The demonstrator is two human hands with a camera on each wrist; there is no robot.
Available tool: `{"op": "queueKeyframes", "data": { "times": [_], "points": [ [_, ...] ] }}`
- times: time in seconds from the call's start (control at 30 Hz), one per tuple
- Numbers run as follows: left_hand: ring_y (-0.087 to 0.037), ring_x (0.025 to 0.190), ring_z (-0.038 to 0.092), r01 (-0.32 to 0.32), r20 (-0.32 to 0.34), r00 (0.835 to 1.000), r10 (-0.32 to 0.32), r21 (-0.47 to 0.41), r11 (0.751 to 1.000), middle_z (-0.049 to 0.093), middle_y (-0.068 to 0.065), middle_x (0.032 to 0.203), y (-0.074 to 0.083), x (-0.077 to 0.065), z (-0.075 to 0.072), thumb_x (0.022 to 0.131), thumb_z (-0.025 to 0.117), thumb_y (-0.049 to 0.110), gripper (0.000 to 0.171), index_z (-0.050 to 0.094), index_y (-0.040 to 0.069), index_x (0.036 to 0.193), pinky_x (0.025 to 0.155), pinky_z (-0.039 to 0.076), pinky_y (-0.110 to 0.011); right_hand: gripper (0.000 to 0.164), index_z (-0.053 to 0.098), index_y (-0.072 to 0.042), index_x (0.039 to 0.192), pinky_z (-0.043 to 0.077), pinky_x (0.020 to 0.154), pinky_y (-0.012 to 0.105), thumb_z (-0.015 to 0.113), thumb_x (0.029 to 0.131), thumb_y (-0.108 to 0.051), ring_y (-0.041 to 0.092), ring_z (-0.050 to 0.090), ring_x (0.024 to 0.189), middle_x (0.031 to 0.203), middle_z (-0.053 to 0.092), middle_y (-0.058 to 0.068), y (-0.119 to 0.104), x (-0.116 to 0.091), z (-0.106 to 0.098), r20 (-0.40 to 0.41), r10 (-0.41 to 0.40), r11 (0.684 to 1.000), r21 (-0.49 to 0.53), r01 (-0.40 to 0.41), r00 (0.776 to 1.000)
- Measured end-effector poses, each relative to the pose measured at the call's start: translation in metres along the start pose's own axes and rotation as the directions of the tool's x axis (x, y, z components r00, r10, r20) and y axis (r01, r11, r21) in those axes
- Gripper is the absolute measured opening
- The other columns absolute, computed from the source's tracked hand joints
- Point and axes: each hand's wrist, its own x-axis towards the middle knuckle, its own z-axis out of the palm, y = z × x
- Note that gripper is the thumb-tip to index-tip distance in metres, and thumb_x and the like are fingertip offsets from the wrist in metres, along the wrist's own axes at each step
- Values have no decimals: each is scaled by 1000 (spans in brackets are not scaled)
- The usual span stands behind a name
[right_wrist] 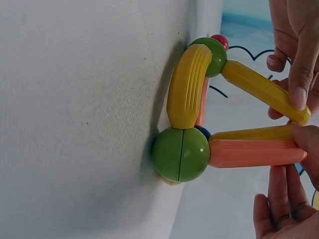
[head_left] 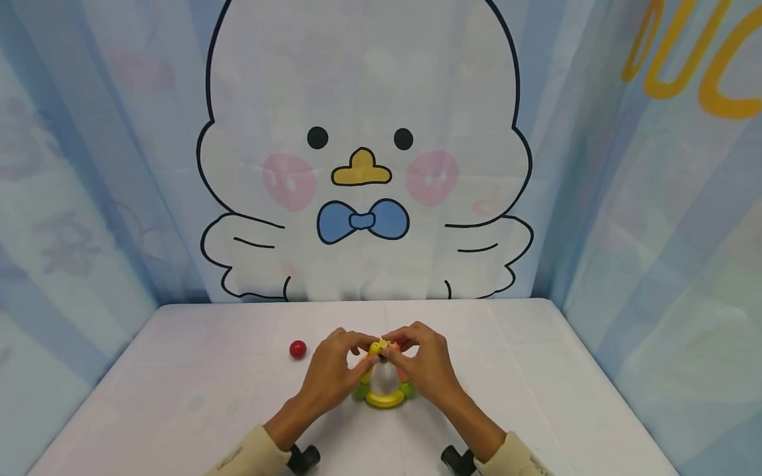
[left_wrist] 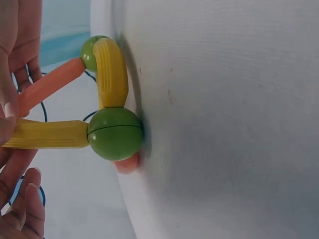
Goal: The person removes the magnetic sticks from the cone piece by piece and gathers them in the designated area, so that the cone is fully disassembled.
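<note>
A frame of magnetic building rods and balls stands on the table between both hands. A curved yellow rod point(head_left: 385, 399) joins two green balls point(right_wrist: 180, 154) at its base, and a blue ball point(right_wrist: 203, 131) shows partly behind. My left hand point(head_left: 329, 369) pinches the upper end of a straight yellow rod point(left_wrist: 52, 134) rising from the left green ball. My right hand point(head_left: 430, 370) holds the top of an orange rod point(right_wrist: 254, 152) rising from the other one. Another yellow rod point(right_wrist: 254, 133) leans just behind the orange rod. The rod tips come close together; fingers partly hide them.
A red ball point(head_left: 297, 349) lies on the white table point(head_left: 208, 383), left of the left hand. Behind the table hangs a curtain point(head_left: 363, 79) with a cartoon bird. More curtain stands at both sides.
</note>
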Motion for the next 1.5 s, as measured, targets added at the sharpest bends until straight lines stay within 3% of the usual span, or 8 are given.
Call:
{"op": "queueKeyframes", "data": {
  "times": [0.27, 0.53, 0.77, 1.0, 1.27, 1.5],
  "points": [
    [-13, 87, 60, 89, 14, 996, -89, -20, 996, 75, 9, 98, 0, -3, -12, 87, 90, 23, 33, 77, 24, 117, 73, 50, -23, 20, 83, -22, 103, 57, 81, 22, 88, 88, -11, 5, 67, 84, 88, 65, -11, 0, 0, -2, -2, 8, 1000, -8, -8, 1000],
    [-16, 90, 62, 128, 21, 992, -128, -5, 992, 72, 10, 96, -8, -11, -26, 86, 90, 17, 32, 76, 23, 114, 70, 50, -21, 21, 83, -23, 104, 63, 85, 38, 88, 87, -12, 6, 66, 84, 88, 65, -11, 0, 0, -4, 2, 19, 1000, -10, -19, 1000],
    [-14, 86, 60, 158, 32, 987, -159, 34, 987, 70, 13, 92, -15, -21, -40, 83, 92, 13, 31, 78, 24, 109, 67, 48, -21, 21, 83, -23, 105, 62, 84, 40, 88, 87, -12, 6, 67, 85, 89, 66, -12, -1, -1, -4, 6, 19, 1000, 3, -19, 1000],
    [-16, 85, 59, 198, 86, 975, -206, 90, 976, 66, 11, 87, -24, -30, -52, 82, 92, 12, 26, 80, 23, 103, 68, 47, -22, 21, 83, -24, 104, 60, 80, 33, 88, 87, -13, 7, 66, 85, 90, 66, -12, -1, -2, -5, 10, 13, 1000, 3, -13, 1000],
    [-11, 87, 58, 201, 151, 961, -232, 196, 960, 68, 18, 88, -37, -36, -56, 79, 95, 17, 24, 79, 26, 94, 78, 54, -24, 21, 83, -26, 103, 54, 76, 24, 89, 86, -14, 6, 66, 85, 90, 66, -12, 0, -1, -5, 13, 24, 1000, 10, -24, 1000],
    [-10, 89, 53, 199, 254, 931, -264, 255, 946, 62, 13, 84, -46, -37, -56, 79, 95, 18, 22, 76, 25, 86, 82, 57, -30, 21, 83, -23, 103, 60, 78, 35, 89, 86, -12, 7, 66, 84, 90, 67, -10, 0, -1, -4, 4, -5, 1000, 4, 5, 1000]
  ]
}}
